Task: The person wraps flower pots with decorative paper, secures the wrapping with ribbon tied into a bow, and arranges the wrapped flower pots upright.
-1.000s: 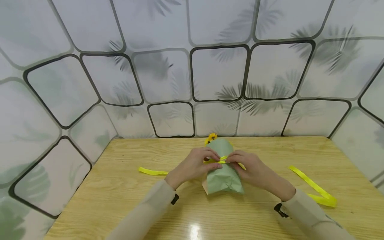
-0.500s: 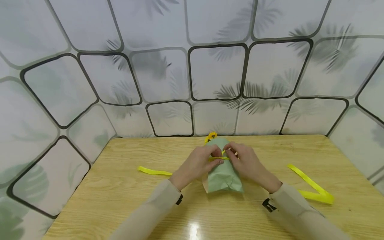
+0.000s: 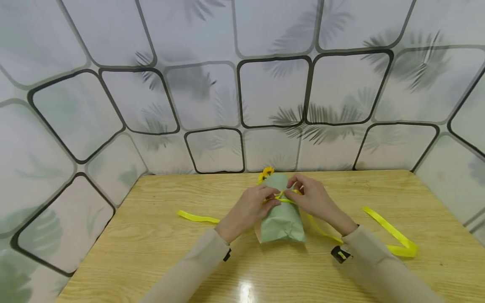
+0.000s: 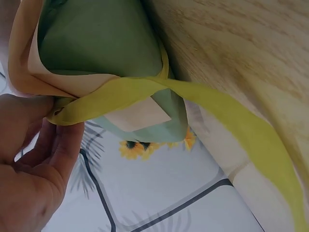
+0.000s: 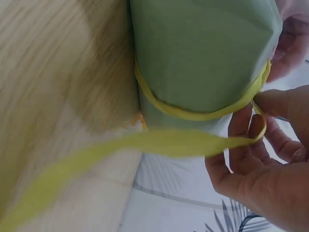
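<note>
A bouquet wrapped in pale green paper lies on the table between the hands, sunflowers showing at its far end. Yellow ribbon runs round the wrapping's middle. My left hand pinches the ribbon at the wrapping's upper side, thumb against fingers, as the left wrist view shows. Close beside it, my right hand pinches a small ribbon loop between thumb and fingers. From there a length of ribbon trails down to the table. The crossing itself is partly hidden by fingertips.
One ribbon tail lies on the table at left. Another tail lies folded at right, partly under the right forearm. The wooden table ends at a wall covering with a printed leaf and grid pattern.
The right hand has shifted slightly around the ribbon crossing and stays close to the left. A ribbon length now hangs from it toward the right forearm. The left hand has barely moved.
</note>
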The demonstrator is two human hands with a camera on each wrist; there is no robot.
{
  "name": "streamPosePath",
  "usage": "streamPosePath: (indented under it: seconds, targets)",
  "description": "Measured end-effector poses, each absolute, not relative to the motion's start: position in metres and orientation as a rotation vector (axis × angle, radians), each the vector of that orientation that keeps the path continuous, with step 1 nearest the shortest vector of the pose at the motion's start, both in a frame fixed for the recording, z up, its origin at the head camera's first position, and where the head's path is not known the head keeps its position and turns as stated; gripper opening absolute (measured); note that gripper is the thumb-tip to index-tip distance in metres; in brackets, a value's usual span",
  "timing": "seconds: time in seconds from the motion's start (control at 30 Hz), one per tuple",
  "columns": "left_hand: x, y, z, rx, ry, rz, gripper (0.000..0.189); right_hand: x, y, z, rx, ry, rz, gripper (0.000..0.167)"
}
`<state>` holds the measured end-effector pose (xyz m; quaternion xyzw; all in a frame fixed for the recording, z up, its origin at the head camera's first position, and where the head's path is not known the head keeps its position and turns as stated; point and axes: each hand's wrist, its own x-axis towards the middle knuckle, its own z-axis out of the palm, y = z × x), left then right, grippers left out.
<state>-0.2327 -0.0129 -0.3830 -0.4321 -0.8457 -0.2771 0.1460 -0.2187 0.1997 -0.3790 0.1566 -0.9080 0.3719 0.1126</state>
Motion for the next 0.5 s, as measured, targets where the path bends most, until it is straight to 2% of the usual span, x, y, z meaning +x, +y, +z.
streamPosePath:
  seconds: [0.3, 0.5]
  targets:
    - [-0.2312, -0.0139, -0.3791, -1.264, -2.400, -0.575, 0.017, -0.2210, 0.2022, -0.3845, 0.437, -2.652, 1.065, 0.004]
    - [-0.2305, -0.0147, -0.3813, -1.278, -2.429, -0.517, 0.014, -0.2173, 0.2102, -0.3869, 0.640, -2.663, 1.084, 0.010]
